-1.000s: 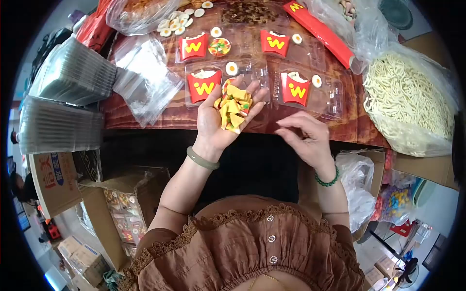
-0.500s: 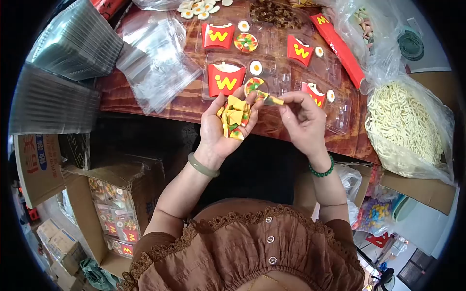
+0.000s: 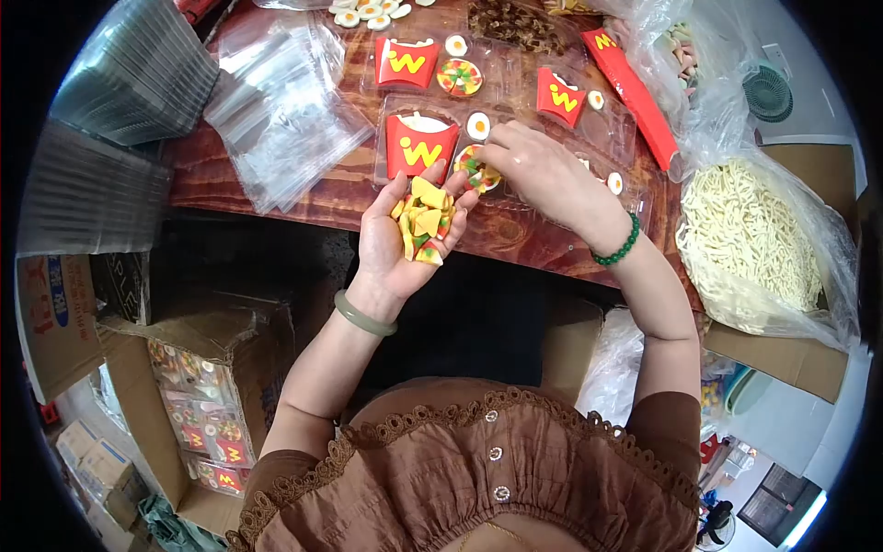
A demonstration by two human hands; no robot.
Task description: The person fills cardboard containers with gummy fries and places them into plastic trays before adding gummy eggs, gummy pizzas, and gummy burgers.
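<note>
My left hand (image 3: 382,248) is palm up and cupped around a heap of pizza-slice candies (image 3: 426,221), yellow with red and green patches. My right hand (image 3: 552,179) reaches over the nearest clear plastic tray (image 3: 380,166), fingertips pinched at the round pizza candy (image 3: 475,177) inside it. The slice at those fingertips is mostly hidden. In the same tray are a red fries carton (image 3: 421,147) with a yellow mark and a fried-egg candy (image 3: 477,125). Behind it, another tray holds a carton (image 3: 406,63), an egg (image 3: 455,45) and a whole pizza candy (image 3: 459,78).
Clear bags (image 3: 285,110) and stacked plastic trays (image 3: 129,74) are at left. Trays at right hold a red carton (image 3: 560,97) and eggs. A long red sleeve of cartons (image 3: 630,99) lies near a bag of pale strips (image 3: 750,244). An open cardboard box (image 3: 133,414) stands lower left.
My right hand has moved left and forward, carrying a slice from beside my left hand to the pizza candy in the tray. My left hand still cradles its heap.
</note>
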